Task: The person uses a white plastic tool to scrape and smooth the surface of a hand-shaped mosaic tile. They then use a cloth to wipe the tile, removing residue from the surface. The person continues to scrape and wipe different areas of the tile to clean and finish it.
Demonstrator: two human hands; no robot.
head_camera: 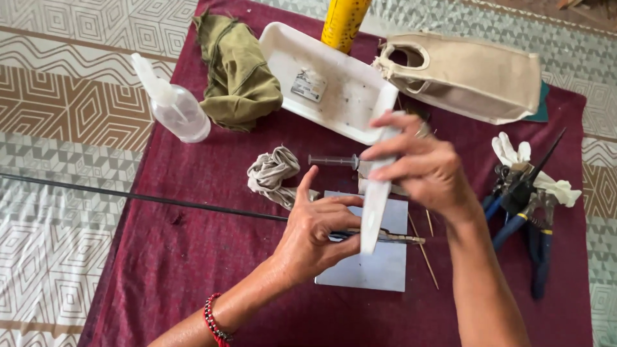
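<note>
A maroon cloth (193, 257) is spread over the patterned floor and everything's laid out on it; at the back a beige bag (475, 74) is lying on its side, with a white tray (334, 96) tilted up just beside it and a yellow can (344, 22) behind that; an olive cloth (238, 71) is bunched up at the tray's left, and a clear spray bottle (173, 106) is lying further left again; blue-handled pliers (520, 212) are piled at the right edge.

Nearer in, a pale sheet (379, 266) is laid flat on the cloth; a thin black rod (141, 196) is run in from the left, and its end is pinched over the sheet by the left hand (318, 234), fingers curled shut, thumb stuck up.

The white strip (373, 205) is gripped near its top by the right hand (418, 167), fingers pressed together round it; it's long, flat, pale and a bit grubby, held nearly upright with the lower end brought down against the rod's tip. So, by the look of it, tip-work is what's in hand; a steady left pinch is probably called for, since that tip looks tiny.

A small syringe (331, 160) is left behind the strip; a few thin sticks (424, 254) are scattered beside the sheet.
</note>
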